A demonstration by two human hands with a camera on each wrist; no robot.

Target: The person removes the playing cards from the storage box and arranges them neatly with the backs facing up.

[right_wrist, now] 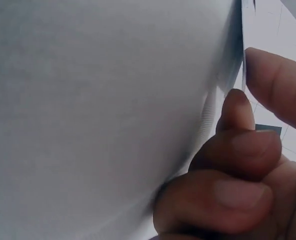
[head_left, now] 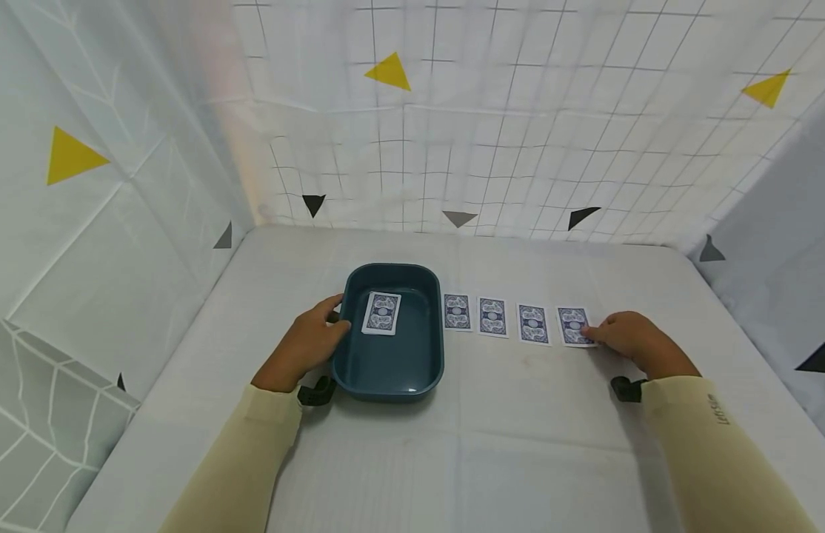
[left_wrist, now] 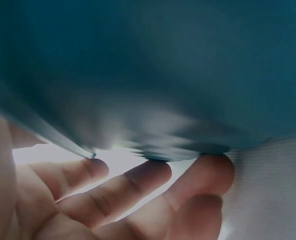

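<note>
A dark teal plastic tray (head_left: 388, 370) stands on the table, with a blue-backed playing card or small stack (head_left: 382, 314) lying face down inside it. My left hand (head_left: 309, 339) grips the tray's left wall, thumb over the rim; in the left wrist view the fingers (left_wrist: 148, 172) touch its outer side from below. Right of the tray, several blue-backed playing cards lie in a row. At the row's right end, my right hand (head_left: 635, 340) pinches the edge of the last card (head_left: 574, 326). The right wrist view has the thumb (right_wrist: 275, 82) against that card's edge.
Three other face-down cards, the nearest card (head_left: 457, 312), a middle card (head_left: 492, 317) and a third card (head_left: 534, 324), lie between the tray and my right hand. A white cloth covers the table (head_left: 519, 444). Patterned white curtains (head_left: 486, 148) hang behind and at both sides.
</note>
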